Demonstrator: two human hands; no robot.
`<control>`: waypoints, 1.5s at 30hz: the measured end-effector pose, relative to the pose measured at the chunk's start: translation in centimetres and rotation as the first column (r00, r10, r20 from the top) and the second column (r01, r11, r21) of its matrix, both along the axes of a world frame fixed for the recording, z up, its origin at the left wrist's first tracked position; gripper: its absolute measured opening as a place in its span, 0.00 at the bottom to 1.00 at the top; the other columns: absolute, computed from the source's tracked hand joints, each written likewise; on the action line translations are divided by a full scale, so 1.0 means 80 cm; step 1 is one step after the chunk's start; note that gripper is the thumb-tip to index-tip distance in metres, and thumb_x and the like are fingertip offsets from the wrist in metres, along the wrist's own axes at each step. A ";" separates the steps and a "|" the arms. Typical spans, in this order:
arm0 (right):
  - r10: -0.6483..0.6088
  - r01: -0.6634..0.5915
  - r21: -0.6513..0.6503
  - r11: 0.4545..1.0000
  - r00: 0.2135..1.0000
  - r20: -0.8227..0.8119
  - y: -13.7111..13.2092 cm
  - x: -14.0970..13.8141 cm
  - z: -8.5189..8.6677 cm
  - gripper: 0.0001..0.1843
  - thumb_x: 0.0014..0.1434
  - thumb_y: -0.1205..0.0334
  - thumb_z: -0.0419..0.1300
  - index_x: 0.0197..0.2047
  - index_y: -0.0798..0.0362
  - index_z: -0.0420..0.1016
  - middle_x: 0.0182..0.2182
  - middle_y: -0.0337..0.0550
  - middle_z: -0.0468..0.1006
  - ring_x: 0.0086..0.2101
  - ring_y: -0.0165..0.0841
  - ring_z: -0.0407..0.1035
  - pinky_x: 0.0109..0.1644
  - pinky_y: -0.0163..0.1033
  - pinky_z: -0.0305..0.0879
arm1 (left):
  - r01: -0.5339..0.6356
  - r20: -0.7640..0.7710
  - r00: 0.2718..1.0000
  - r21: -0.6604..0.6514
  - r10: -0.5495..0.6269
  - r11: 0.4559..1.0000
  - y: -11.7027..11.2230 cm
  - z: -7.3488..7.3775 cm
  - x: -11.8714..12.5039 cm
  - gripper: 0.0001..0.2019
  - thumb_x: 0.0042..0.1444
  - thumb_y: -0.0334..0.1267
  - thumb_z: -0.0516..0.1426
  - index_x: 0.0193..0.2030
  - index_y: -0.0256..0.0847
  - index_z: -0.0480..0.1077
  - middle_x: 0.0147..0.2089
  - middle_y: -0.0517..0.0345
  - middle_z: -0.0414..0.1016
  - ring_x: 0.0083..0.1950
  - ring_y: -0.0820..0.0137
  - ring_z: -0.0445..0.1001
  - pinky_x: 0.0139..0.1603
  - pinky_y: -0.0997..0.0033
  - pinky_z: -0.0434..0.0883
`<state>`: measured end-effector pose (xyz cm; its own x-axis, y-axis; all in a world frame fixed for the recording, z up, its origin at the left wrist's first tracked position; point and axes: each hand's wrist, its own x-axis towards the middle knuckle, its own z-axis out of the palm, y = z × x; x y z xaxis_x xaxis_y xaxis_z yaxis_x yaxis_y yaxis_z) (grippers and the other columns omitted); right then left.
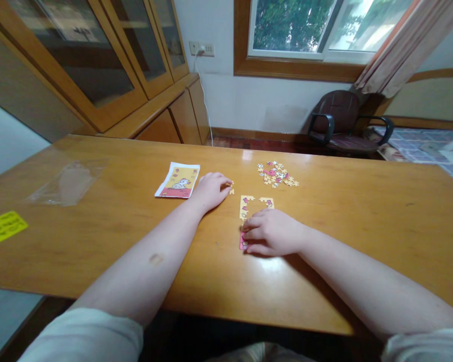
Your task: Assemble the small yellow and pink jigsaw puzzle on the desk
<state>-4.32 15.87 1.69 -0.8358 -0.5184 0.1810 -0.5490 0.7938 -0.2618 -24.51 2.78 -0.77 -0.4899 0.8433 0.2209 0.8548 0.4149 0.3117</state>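
My left hand [210, 192] rests on the table with its fingers drawn together at a small yellow puzzle piece [232, 184], partly hidden by the fingertips. Another loose yellow piece [231, 191] lies just below it. Over the partly joined puzzle [243, 207] is my right hand [270, 232], palm down, fingers apart and bent, tips touching its lower left side. A pink corner piece [242, 241] shows beside those fingers. The upper right corner section [267, 202] sits apart from the left strip by a gap. My right hand covers part of the puzzle.
A pile of loose puzzle pieces [275, 175] lies toward the far edge. Left of my left hand is a picture card [178, 181] with a white animal. A clear plastic bag [70, 183] and a yellow label [3, 229] are farther left on the wooden table [128, 166].
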 end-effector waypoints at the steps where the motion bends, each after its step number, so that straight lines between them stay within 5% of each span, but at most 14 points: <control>1: 0.004 -0.004 -0.006 1.000 1.000 0.009 0.001 -0.001 -0.001 0.14 0.61 0.50 0.57 0.39 0.49 0.80 0.40 0.43 0.80 0.36 0.33 0.73 0.39 0.39 0.63 | -0.020 0.000 1.000 -0.003 0.020 1.000 0.000 0.000 0.000 0.13 0.58 0.41 0.54 0.45 0.43 0.76 0.46 0.53 0.76 0.49 0.62 0.70 0.54 0.59 0.65; 8: 0.021 -0.020 -0.028 0.999 0.999 0.043 0.002 -0.001 -0.005 0.15 0.62 0.51 0.56 0.40 0.49 0.80 0.42 0.42 0.80 0.38 0.34 0.73 0.41 0.39 0.65 | -0.157 0.018 0.987 -0.010 0.157 0.988 0.001 0.002 -0.004 0.15 0.59 0.37 0.51 0.48 0.40 0.75 0.48 0.50 0.75 0.50 0.60 0.69 0.56 0.57 0.66; 15: 0.021 -0.027 -0.061 0.998 0.996 -0.090 0.009 -0.004 -0.007 0.17 0.63 0.49 0.55 0.43 0.51 0.78 0.37 0.46 0.81 0.36 0.34 0.73 0.40 0.40 0.65 | 0.008 0.005 1.000 -0.015 -0.008 1.000 -0.001 -0.004 0.001 0.17 0.58 0.39 0.52 0.52 0.44 0.73 0.51 0.52 0.72 0.53 0.60 0.67 0.57 0.57 0.64; 25: -0.260 0.168 -0.273 0.947 0.900 -0.350 0.057 -0.010 -0.019 0.15 0.64 0.60 0.52 0.30 0.50 0.75 0.27 0.44 0.78 0.27 0.32 0.69 0.34 0.39 0.63 | 0.121 -0.089 0.987 -0.154 -0.135 0.981 0.000 0.003 0.003 0.11 0.60 0.40 0.53 0.44 0.49 0.77 0.50 0.56 0.74 0.51 0.59 0.66 0.54 0.55 0.61; 36: -0.466 0.330 -0.446 0.832 0.851 -0.241 0.066 -0.014 -0.027 0.20 0.65 0.57 0.48 0.24 0.50 0.73 0.23 0.46 0.75 0.27 0.33 0.69 0.33 0.39 0.66 | 0.103 -0.118 0.985 -0.199 -0.128 0.975 0.003 0.005 0.002 0.04 0.57 0.39 0.57 0.35 0.44 0.73 0.38 0.56 0.76 0.45 0.61 0.68 0.47 0.59 0.62; 42: -0.474 0.349 -0.412 0.842 0.843 -0.254 0.062 -0.017 -0.031 0.19 0.64 0.58 0.50 0.25 0.50 0.72 0.23 0.45 0.74 0.27 0.33 0.69 0.33 0.39 0.66 | 0.019 0.169 0.986 -0.010 -0.017 1.000 0.004 0.007 0.009 0.02 0.54 0.32 0.58 0.35 0.42 0.70 0.38 0.56 0.74 0.39 0.67 0.71 0.42 0.65 0.67; 45: -0.489 0.379 -0.364 0.851 0.826 -0.282 0.057 -0.020 -0.033 0.13 0.63 0.58 0.53 0.31 0.52 0.76 0.27 0.46 0.77 0.29 0.33 0.70 0.36 0.40 0.67 | -0.107 0.484 0.875 0.184 0.005 0.977 0.011 0.005 0.023 0.04 0.51 0.33 0.60 0.33 0.40 0.67 0.33 0.60 0.73 0.35 0.71 0.71 0.39 0.68 0.69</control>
